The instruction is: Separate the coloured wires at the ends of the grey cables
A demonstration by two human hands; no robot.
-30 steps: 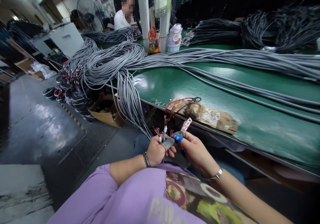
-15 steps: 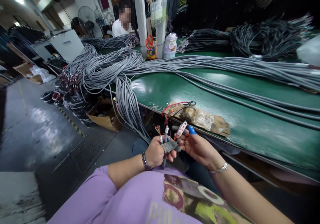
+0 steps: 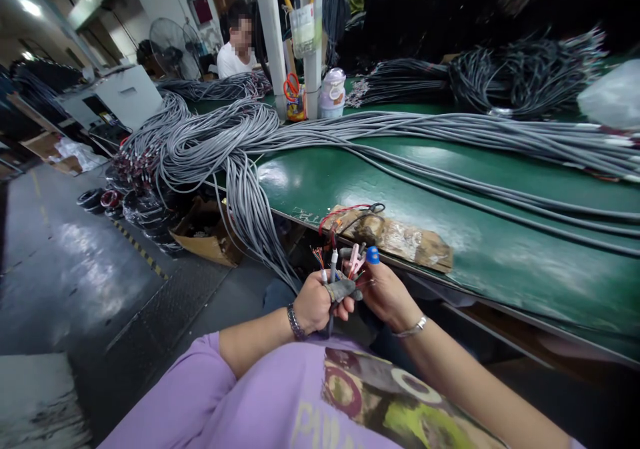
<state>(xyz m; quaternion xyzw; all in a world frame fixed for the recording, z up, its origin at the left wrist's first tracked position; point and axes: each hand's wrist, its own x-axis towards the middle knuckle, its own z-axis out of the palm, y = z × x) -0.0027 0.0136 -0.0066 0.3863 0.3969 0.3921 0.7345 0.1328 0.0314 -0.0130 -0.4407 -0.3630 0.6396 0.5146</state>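
Note:
My left hand [image 3: 314, 304] is closed round the ends of a few cables, whose stripped coloured wire tips [image 3: 327, 267] stick up above the fist. A grey fingertip cover sits on its thumb. My right hand [image 3: 384, 292] is closed beside it, pinching a small pink clip [image 3: 354, 259] just over those wire tips. One finger of the right hand wears a blue cot [image 3: 373, 255]. Both hands are held over my lap, just below the edge of the green table [image 3: 450, 189]. A red and black lead [image 3: 345, 212] runs from the table edge down to the hands.
Long bundles of grey cable [image 3: 240, 142] lie across the table and hang off its left end toward cardboard boxes [image 3: 200, 235] on the floor. A taped brown pad [image 3: 405, 235] lies at the near edge. A post [image 3: 313, 42], scissors and a jar stand behind. A seated person [image 3: 237, 42] works farther back.
My right hand has drawn in toward the left fist, and the pink clip has swung from pointing up and right to sitting close over the wire tips. The camera drifted slightly.

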